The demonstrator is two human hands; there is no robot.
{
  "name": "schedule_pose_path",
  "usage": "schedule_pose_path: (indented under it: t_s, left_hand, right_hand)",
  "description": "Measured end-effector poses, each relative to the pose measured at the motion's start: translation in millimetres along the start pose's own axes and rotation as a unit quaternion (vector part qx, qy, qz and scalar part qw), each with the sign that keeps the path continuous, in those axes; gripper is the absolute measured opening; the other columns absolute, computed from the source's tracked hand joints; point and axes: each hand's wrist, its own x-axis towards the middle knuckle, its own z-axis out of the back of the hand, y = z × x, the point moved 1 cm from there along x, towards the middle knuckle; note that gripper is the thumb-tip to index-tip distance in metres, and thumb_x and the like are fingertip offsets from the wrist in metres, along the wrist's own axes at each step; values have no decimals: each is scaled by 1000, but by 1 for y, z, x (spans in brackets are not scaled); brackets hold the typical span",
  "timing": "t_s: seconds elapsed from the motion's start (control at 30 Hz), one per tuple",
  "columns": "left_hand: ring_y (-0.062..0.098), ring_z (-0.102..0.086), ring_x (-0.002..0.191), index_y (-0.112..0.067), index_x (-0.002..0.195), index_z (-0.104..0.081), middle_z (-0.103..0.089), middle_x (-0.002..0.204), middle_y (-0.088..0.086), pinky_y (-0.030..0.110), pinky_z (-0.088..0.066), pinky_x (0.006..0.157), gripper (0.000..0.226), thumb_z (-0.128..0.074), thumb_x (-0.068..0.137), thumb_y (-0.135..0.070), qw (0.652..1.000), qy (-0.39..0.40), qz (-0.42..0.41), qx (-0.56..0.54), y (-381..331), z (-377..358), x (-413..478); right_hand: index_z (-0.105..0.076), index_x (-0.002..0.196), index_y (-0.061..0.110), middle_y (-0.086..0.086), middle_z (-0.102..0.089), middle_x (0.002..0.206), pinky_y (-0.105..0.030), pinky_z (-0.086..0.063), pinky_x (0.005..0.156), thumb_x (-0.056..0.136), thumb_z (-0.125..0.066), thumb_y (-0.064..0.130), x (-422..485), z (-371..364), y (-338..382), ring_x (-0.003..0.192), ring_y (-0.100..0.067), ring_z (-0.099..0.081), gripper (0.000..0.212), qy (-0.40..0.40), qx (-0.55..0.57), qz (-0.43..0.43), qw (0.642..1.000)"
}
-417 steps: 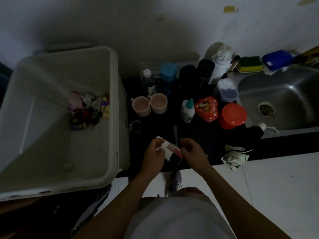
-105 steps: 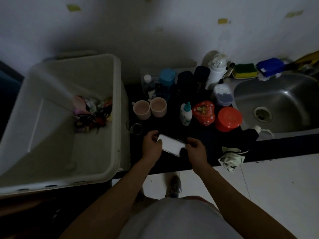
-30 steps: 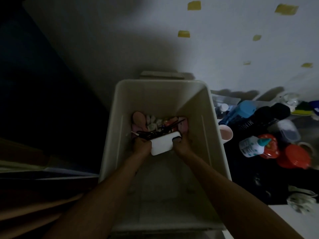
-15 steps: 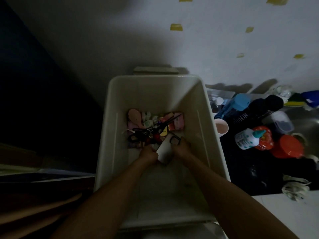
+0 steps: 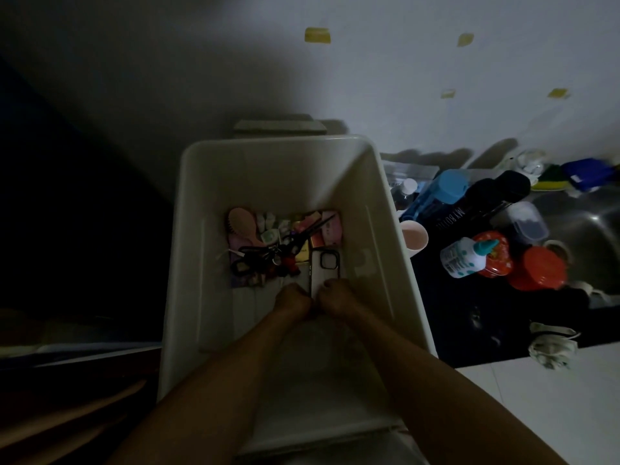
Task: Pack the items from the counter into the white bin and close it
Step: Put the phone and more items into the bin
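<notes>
My left hand (image 5: 293, 301) and right hand (image 5: 336, 298) grip the phone case (image 5: 323, 270) inside the white bin (image 5: 268, 169) — bottles (image 5: 469, 209) on the desk (image 5: 469, 325) are not yet packed.

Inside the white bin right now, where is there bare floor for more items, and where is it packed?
Bare floor lies between the phone case and the white bin's right wall, and across the near half, where only the forearms cross it. The far end is crowded: hairbrush, scissors and small packets overlap. The strip along the left wall is narrow.
</notes>
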Motion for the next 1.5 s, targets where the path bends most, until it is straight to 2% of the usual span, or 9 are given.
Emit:
schedule_pose_path:
  t_s: [0.2, 0.37, 0.63, 0.77, 0.93, 1.07, 1.27, 1.33, 1.5]
  left_hand:
    - [32, -64, 92, 5, 93, -68, -65, 99, 24, 37, -52, 82, 17, -55, 90, -5, 998, 48, -31, -29, -11, -9, 1]
    - [23, -50, 66, -5, 73, -52, -51, 74, 13, 27, -39, 60, 21, -46, 92, -2, 996, 40, -12, -84, -12, 8, -5]
    - [28, -61, 95, -6, 125, -56, -62, 117, 18, 35, -49, 78, 30, -50, 97, -13, 982, 8, -60, -178, -27, 49, -41]
    - [26, -65, 95, -10, 119, -59, -67, 110, 15, 32, -51, 76, 23, -51, 98, -18, 968, -31, -96, -232, -36, 60, -65]
    - [25, -65, 92, -17, 107, -60, -67, 108, 13, 31, -55, 72, 14, -49, 98, -15, 947, -79, -141, -278, -52, 58, -96]
    - [29, -60, 87, -20, 100, -64, -67, 98, 14, 56, -51, 88, 14, -51, 98, -14, 928, -118, -173, -307, -71, 51, -117]
    - [-3, -68, 79, -23, 96, -66, -72, 92, -8, 18, -56, 60, 18, -51, 96, -14, 888, -202, -235, -339, -107, 38, -144]
    - [4, -71, 86, -21, 97, -66, -75, 92, -7, 19, -56, 63, 18, -51, 98, -12, 878, -186, -252, -363, -123, 27, -154]
    - [21, -69, 96, -18, 99, -64, -74, 98, 2, 39, -58, 82, 18, -48, 99, -10, 864, -130, -282, -395, -171, -10, -173]
  right_hand:
    - [-37, 144, 4, -18, -36, 149, -39, -44, 103, 96, -53, 22, -1, 9, -9, 131, -34, -44, 53, -5, 35, -32, 999]
    - [-32, 149, 8, -16, -31, 153, -38, -37, 108, 100, -48, 25, -10, 9, -3, 136, -35, -38, 54, 0, 60, -18, 998]
    - [-35, 147, 7, -14, -41, 149, -30, -40, 96, 99, -45, 16, -37, 42, 21, 133, -31, -43, 50, -64, 173, 62, 981]
    - [-55, 114, 14, 6, -53, 82, -12, -34, 54, 97, -45, 8, -57, 64, 30, 82, -19, -53, 21, -108, 196, 158, 962]
    - [-51, 134, 20, 0, -61, 86, -13, -36, 45, 97, -43, 11, -88, 89, 26, 63, -10, -51, 38, -81, 216, 218, 948]
    - [-59, 116, 18, -2, -65, 95, -25, -45, 59, 95, -44, 7, -117, 117, 21, 69, -12, -57, 28, -77, 272, 278, 918]
    - [-48, 132, 25, 22, -59, 100, -13, -55, 64, 99, -45, 14, -149, 163, -20, 80, 15, -61, 35, -105, 320, 321, 885]
    - [-50, 132, 19, 20, -60, 107, -7, -51, 69, 99, -46, 10, -152, 176, -38, 91, 15, -61, 34, -127, 343, 325, 872]
    - [-57, 131, 20, 8, -61, 125, -29, -46, 101, 98, -49, 12, -150, 202, -92, 115, -7, -58, 35, -171, 358, 298, 868]
